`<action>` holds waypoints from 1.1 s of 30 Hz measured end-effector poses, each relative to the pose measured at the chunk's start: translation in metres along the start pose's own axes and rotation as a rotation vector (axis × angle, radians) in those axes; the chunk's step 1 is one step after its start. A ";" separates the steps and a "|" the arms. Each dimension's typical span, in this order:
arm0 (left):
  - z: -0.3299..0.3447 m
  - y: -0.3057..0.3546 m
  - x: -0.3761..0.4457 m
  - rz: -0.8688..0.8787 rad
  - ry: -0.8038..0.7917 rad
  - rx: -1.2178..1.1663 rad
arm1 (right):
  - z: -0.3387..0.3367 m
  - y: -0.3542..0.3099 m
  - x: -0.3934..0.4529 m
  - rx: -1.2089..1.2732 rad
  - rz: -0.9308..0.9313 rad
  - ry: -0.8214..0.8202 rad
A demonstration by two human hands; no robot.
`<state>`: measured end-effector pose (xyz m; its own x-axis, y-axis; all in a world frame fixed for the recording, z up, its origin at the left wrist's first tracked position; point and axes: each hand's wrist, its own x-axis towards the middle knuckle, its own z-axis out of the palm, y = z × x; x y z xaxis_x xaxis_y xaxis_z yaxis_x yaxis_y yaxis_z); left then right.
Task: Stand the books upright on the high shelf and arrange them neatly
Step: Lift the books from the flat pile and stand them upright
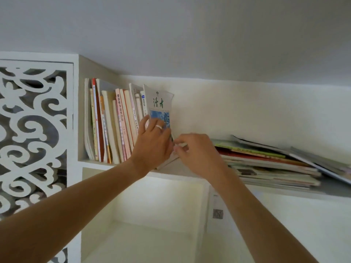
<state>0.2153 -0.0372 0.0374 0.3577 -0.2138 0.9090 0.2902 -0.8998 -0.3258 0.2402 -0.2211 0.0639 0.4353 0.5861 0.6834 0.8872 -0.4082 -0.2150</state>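
Note:
Several books [114,122] stand upright at the left end of the high white shelf [182,172]. A grey magazine with green characters and a blue picture [158,103] leans against their right side. My left hand [153,143], with a ring on one finger, lies flat on the magazine's cover and presses it toward the row. My right hand [195,152] pinches the magazine's lower right corner. To the right, a slanting pile of several books and magazines [269,164] lies flat on the shelf.
A white carved lattice panel [32,130] stands left of the shelf. An open white compartment [152,215] sits below it. The ceiling [190,35] is close above the books. Bare shelf shows between the magazine and the flat pile.

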 end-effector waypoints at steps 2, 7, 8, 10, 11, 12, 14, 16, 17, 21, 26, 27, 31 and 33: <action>0.007 0.023 0.013 0.041 0.031 -0.230 | -0.040 0.012 -0.004 -0.027 0.019 0.161; 0.018 0.085 0.052 0.197 -0.178 -0.669 | -0.118 0.092 -0.020 -0.432 0.321 0.076; 0.019 0.094 0.059 0.145 -0.261 -0.756 | -0.125 0.107 -0.025 -0.485 0.396 -0.025; 0.021 0.107 0.073 0.014 -0.417 -0.882 | -0.132 0.133 -0.034 -0.468 0.486 -0.203; 0.022 0.112 0.080 -0.033 -0.487 -0.902 | -0.133 0.142 -0.037 -0.428 0.499 -0.251; 0.023 0.115 0.087 -0.058 -0.546 -0.905 | -0.134 0.150 -0.039 -0.406 0.493 -0.264; 0.026 0.121 0.096 -0.083 -0.613 -0.924 | -0.136 0.165 -0.040 -0.435 0.447 -0.213; 0.030 0.126 0.104 -0.106 -0.652 -0.960 | -0.137 0.174 -0.039 -0.495 0.396 -0.184; 0.031 0.128 0.108 -0.096 -0.667 -0.943 | -0.137 0.177 -0.039 -0.526 0.367 -0.184; 0.027 0.132 0.130 0.227 -0.549 -0.524 | -0.136 0.180 -0.038 -0.577 0.306 -0.191; 0.029 0.163 0.144 0.628 -0.352 -0.165 | -0.139 0.187 -0.041 -0.598 0.261 -0.180; 0.032 0.167 0.144 0.596 -0.370 -0.207 | -0.139 0.188 -0.042 -0.607 0.248 -0.187; 0.041 0.178 0.143 0.533 -0.453 -0.244 | -0.135 0.195 -0.040 -0.597 0.224 -0.162; 0.041 0.180 0.143 0.540 -0.402 -0.156 | -0.132 0.200 -0.040 -0.555 0.229 -0.123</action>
<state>0.3552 -0.2137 0.0984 0.7267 -0.5164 0.4531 -0.1411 -0.7576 -0.6372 0.3795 -0.4189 0.0860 0.6494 0.5030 0.5703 0.5713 -0.8177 0.0706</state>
